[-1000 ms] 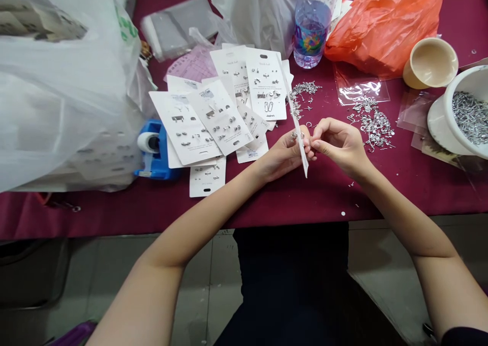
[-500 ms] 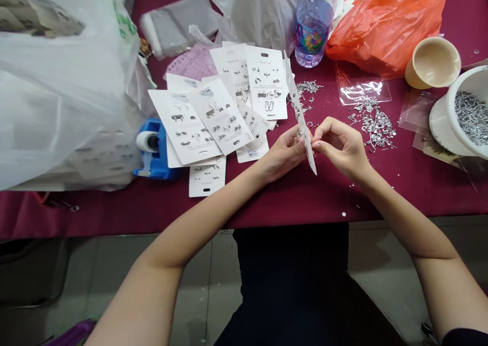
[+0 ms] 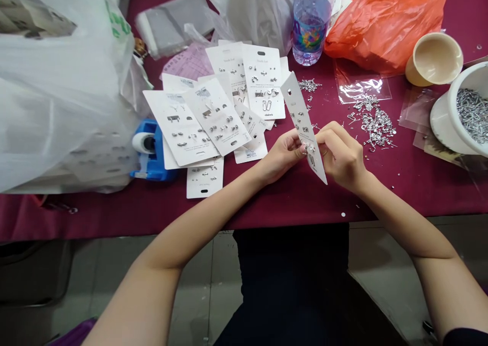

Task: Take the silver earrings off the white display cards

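From where I stand, the one clear word is "claire's", printed small in dark type at the foot of a white earring card (image 3: 264,82) on the tabletop (image 3: 419,193). That card and its neighbours carry a short dark heading near the top and lines of fine print, all too small to read. A small bluish label sits on a card nearby (image 3: 219,115). Green lettering shows on the fold of a white plastic bag (image 3: 76,107), but it's cut off and can't be made out. The rainbow label on the water bottle (image 3: 309,38) shows no legible words, and nothing can be read on the narrow card (image 3: 301,117) between the person's fingers (image 3: 330,137).
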Demonstrator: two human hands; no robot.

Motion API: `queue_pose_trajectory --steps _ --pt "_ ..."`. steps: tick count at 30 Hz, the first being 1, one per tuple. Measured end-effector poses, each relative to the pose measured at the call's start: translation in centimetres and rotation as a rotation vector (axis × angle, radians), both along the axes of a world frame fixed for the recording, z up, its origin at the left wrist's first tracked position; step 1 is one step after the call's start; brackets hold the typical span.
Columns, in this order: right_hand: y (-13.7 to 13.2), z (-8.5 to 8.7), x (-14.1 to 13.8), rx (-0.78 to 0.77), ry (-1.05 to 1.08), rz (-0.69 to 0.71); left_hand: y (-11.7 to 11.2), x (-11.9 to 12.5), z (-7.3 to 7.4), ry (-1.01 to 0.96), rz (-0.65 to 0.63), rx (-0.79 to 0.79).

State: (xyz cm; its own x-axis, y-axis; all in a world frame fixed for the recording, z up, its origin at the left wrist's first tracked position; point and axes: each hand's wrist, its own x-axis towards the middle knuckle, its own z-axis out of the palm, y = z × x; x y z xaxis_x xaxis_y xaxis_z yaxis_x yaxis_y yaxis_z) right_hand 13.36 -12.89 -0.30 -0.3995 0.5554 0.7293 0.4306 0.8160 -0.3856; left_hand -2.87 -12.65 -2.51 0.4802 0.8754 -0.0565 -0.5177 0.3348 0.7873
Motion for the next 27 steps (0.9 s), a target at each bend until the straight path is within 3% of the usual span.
queue_pose_trajectory --steps 8,13,19,27 --pt "0.2 -0.2 0.6 -0.122 -0.003 0.089 0.0 0.2 -0.7 0.027 0.041 -0.007" --pt "0.4 -0.2 0.6 -0.172 0.025 0.127 0.1 0.4 -0.2 0.043 0.078 -0.035" --pt "0.4 0.6 0.5 -0.618 0.312 0.302 0.3 0.2 0.9 -0.012 -0.045 -0.091" --pt "0.2 1.2 0.5 -0.786 0.346 0.323 0.3 0.1 0.9 -0.031 -0.05 -0.132"
